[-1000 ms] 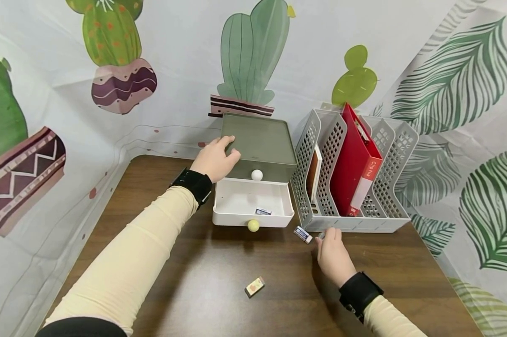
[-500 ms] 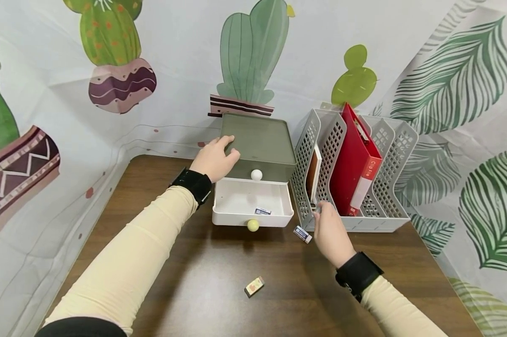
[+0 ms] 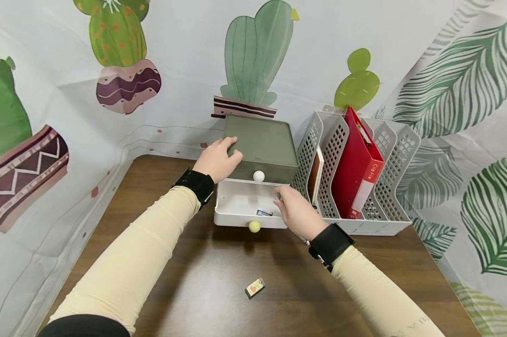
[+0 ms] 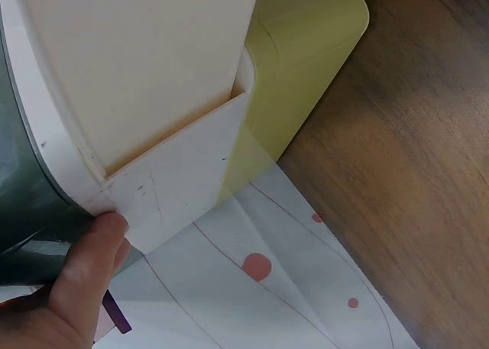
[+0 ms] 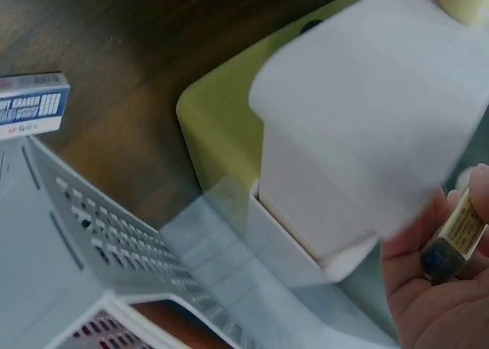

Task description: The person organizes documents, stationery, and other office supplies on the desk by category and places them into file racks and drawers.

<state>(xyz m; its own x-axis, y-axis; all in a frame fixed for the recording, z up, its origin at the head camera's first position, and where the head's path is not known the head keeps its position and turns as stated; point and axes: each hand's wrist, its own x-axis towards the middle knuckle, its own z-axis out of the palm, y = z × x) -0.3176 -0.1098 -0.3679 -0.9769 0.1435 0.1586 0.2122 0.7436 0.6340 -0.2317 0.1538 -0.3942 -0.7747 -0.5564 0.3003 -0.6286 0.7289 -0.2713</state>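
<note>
Nearest the person, a small orange-and-cream eraser lies alone on the dark wood-grain counter, well apart from both hands and not yet picked up. A second, blue-sleeved eraser lies on the counter beside the grey file rack; it shows only in the right wrist view.

Beyond these, the right hand hovers over the right part of the open white drawer, its fingers curled to pinch a small dark eraser in a gold sleeve. One blue-labelled eraser already lies inside the drawer. By the look of it, the sorting is about midway: one piece in, one over the drawer, two left on the counter.

The drawer is smooth matte plastic with rounded corners and a pale yellow ball knob. Above it the closed green drawer carries a white ball knob. The left hand rests on the front left corner of the drawer unit, fingers curled over its edge. The rack is perforated plastic and holds a glossy red clip file.
</note>
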